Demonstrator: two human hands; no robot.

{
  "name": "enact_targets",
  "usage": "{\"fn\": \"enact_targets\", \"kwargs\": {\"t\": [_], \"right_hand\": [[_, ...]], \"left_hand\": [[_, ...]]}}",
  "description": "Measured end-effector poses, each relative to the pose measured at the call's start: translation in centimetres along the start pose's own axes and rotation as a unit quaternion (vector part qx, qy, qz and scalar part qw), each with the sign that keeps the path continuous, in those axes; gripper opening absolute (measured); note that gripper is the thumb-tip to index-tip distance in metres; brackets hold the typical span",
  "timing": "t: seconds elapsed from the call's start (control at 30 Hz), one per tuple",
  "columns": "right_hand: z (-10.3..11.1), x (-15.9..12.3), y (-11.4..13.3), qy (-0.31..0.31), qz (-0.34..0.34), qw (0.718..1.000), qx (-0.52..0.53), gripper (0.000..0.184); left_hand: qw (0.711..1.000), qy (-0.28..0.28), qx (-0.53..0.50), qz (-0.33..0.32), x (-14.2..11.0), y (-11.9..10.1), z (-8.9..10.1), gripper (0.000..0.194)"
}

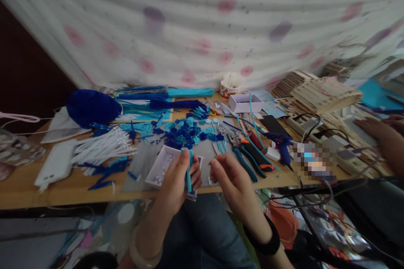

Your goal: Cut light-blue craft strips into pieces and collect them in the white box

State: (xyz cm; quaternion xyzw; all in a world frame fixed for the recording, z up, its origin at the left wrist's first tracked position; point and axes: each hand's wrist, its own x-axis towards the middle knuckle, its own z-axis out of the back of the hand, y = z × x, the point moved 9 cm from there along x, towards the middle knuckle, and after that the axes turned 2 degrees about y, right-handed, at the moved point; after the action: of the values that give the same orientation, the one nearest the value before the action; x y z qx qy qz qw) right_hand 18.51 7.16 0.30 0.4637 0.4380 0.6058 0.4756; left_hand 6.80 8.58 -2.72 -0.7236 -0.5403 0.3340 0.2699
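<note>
My left hand (177,178) is closed around a light blue pipe cleaner (190,171), folded and upright between thumb and fingers. Beneath that hand, at the table's front edge, lies a shallow white box (154,171) with pearl-like beads (161,167). Just to the right, my right hand (232,177) has its thumb and fingers drawn together in a pinch; whatever is between the tips is too small to make out. Beyond both hands spreads a pile of dark and light blue flowers (186,132). Pliers (252,153) with orange and black handles lie past my right hand.
White stems (100,149) and a white phone (56,163) lie on the left. A blue glue gun (283,147), a power strip (344,155) and stacked wooden pieces (325,94) occupy the right. Another person's hand (374,130) reaches in there. A small lilac box (245,103) stands behind.
</note>
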Motion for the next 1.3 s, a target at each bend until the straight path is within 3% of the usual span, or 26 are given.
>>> {"fn": "enact_targets", "kwargs": {"t": [0.2, 0.37, 0.43, 0.57, 0.7, 0.8, 0.97, 1.07, 1.17, 1.3], "right_hand": [[-0.4, -0.3, 0.1, 0.014, -0.011, 0.998, -0.052, 0.026], [0.4, 0.5, 0.7, 0.012, -0.024, 0.998, -0.064, 0.031], [0.7, 0.8, 0.8, 0.015, -0.025, 0.997, -0.067, 0.036], [0.9, 0.7, 0.3, 0.02, -0.039, 0.997, -0.064, 0.033], [0.1, 0.4, 0.2, 0.048, -0.034, 0.997, -0.046, 0.029], [-0.2, 0.5, 0.6, 0.05, -0.023, 0.996, -0.072, 0.03], [-0.6, 1.3, 0.4, 0.081, -0.02, 0.987, -0.139, 0.025], [-0.1, 1.9, -1.1, 0.051, -0.044, 0.996, -0.055, 0.03], [0.2, 2.1, -3.0, 0.0, -0.086, 0.994, 0.071, 0.039], [0.2, 2.4, -3.0, -0.032, -0.048, 0.992, 0.11, 0.038]], "left_hand": [[0.992, 0.018, 0.121, -0.016, 0.3, 0.3, 0.4, 0.052], [0.924, 0.085, 0.372, -0.033, -0.5, -0.5, -0.2, 0.032], [0.917, 0.108, 0.384, -0.013, -0.8, -0.5, -0.3, 0.024], [0.939, 0.135, 0.313, 0.037, -1.0, 0.2, -0.4, 0.028], [0.94, 0.119, 0.319, 0.005, -0.9, -0.2, -0.4, 0.026], [0.919, 0.096, 0.381, -0.03, -1.2, -0.9, -0.5, 0.029], [0.877, 0.125, 0.464, -0.006, -1.6, -0.5, -1.0, 0.065], [0.896, 0.099, 0.433, -0.015, -1.4, -1.4, -0.6, 0.062], [0.934, 0.023, 0.356, -0.038, -0.9, -2.7, 0.6, 0.044], [0.973, -0.026, 0.228, -0.029, -0.6, -2.6, 1.8, 0.051]]}}
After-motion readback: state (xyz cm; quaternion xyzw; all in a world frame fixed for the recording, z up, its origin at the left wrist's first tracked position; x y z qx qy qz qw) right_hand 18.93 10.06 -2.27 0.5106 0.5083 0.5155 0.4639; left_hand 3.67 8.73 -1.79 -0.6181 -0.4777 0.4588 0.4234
